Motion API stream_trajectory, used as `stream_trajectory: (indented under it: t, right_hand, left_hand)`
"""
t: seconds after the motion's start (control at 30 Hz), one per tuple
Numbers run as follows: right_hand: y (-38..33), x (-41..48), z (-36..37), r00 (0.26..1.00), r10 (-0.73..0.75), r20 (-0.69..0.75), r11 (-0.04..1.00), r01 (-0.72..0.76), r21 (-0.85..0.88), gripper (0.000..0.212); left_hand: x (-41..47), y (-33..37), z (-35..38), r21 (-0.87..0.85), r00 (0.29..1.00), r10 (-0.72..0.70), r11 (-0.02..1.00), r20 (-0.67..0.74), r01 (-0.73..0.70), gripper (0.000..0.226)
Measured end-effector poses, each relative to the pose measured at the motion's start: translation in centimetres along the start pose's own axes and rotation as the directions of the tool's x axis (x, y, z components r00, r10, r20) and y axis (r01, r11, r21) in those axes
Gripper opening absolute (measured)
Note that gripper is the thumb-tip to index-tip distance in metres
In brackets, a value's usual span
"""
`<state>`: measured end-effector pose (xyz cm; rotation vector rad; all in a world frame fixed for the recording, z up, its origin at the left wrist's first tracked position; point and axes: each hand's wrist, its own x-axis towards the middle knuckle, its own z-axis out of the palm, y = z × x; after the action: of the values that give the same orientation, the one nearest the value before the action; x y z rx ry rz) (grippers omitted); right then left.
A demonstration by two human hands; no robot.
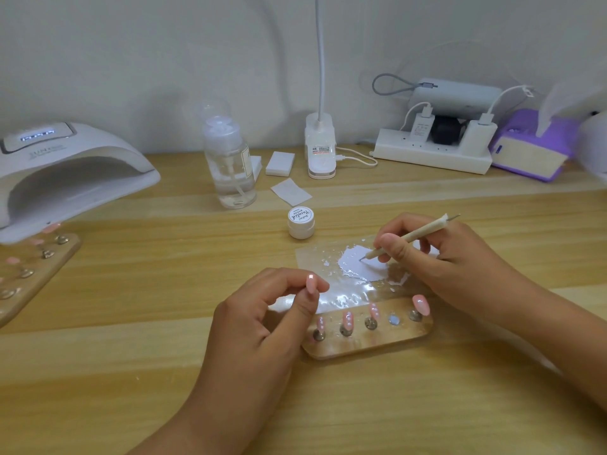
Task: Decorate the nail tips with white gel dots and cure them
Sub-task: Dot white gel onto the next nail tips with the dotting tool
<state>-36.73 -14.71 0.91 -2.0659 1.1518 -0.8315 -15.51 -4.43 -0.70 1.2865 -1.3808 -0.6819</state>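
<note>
Pink and glossy, a single nail tip (311, 284) is pinched between the thumb and forefinger of the left hand (262, 323), held up off the table (164, 356) with its face to the light. The other fingers of that hand are curled in loosely beneath it.

At two o'clock from it, the right hand (453, 257) grips a pale dotting tool (410, 238) like a pen. The fingers are closed round the shaft, and its fine metal point is down in a smear of white gel (354, 262). The gel lies on a clear plastic sheet (345, 300) spread flat between the two hands, with small white flecks scattered over it.

Touching the sheet's near edge, at six o'clock from the gel, sits a wooden holder (371, 344). Four more pink tips (421, 304) stand on its metal studs, and one stud (394, 320), second from the right, is bare. I cannot make out how many of the tips carry dots.

At twelve o'clock from the sheet stands a small white jar (300, 223) with its lid on. Farther out, at ten o'clock, a white curing lamp (72, 178) has its display lit, and a second wooden holder (36, 270) with pink tips lies just in front of it. A clear pump bottle (230, 165) stands at eleven o'clock. Beyond the jar is the clip base of a desk lamp (320, 149), and at one o'clock, by the wall, a white power strip (430, 156) holds several plugs.
</note>
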Motion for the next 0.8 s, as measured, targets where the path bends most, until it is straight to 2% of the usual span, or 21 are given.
stream_trajectory:
  t: [0.23,0.4,0.57,0.8]
  right_hand:
    - [0.17,-0.02,0.11,1.000,0.013,0.023,0.999,-0.014,0.031,0.022]
    - [0.14,0.03,0.12,0.999,-0.013,-0.052,1.000,0.014,0.016,0.026]
    - [0.36,-0.01,0.35,1.000,0.015,0.009,0.999,-0.015,0.030,0.020]
    - [0.36,0.00,0.39,1.000,0.025,0.005,0.999,-0.025,0.039,0.024]
  left_hand:
    - [0.01,0.44,0.04,0.015,0.999,0.036,0.999,-0.002,-0.036,0.012]
    - [0.02,0.43,-0.01,0.042,0.999,0.050,0.998,0.006,-0.051,0.011]
    - [0.07,0.37,0.01,0.043,0.999,0.045,0.998,0.004,-0.045,0.011]
    - [0.09,0.35,0.04,0.047,0.998,0.058,0.997,0.009,-0.058,0.012]
